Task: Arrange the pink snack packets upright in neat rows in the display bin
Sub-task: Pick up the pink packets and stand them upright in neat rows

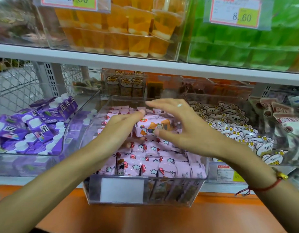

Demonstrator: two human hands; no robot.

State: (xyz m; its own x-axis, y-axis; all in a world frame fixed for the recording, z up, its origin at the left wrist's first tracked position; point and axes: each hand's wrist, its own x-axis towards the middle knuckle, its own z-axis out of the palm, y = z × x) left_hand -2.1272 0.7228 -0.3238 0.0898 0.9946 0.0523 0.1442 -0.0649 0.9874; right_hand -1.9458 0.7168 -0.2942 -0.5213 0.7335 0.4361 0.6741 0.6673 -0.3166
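Observation:
A clear display bin (140, 192) in the middle holds several pink snack packets (165, 167) standing upright in rows, most tidily at the front. One pink packet (150, 126) lies flat on top of the rows, its printed face up. My left hand (120, 125) reaches in from the left with fingers stretched out, the fingertips against that packet's upper left corner. My right hand (187, 126) hovers over the packet's right end with fingers spread wide. Its thumb touches the packet's front edge, and the hand hides the packets beneath it.
A bin of purple pouches (32, 126) sits to the left and a bin of white bear packets (238, 128) to the right. Above, a white shelf (111, 60) carries orange jelly cups (128, 31) and green items (246, 44). An orange ledge (162, 219) runs below.

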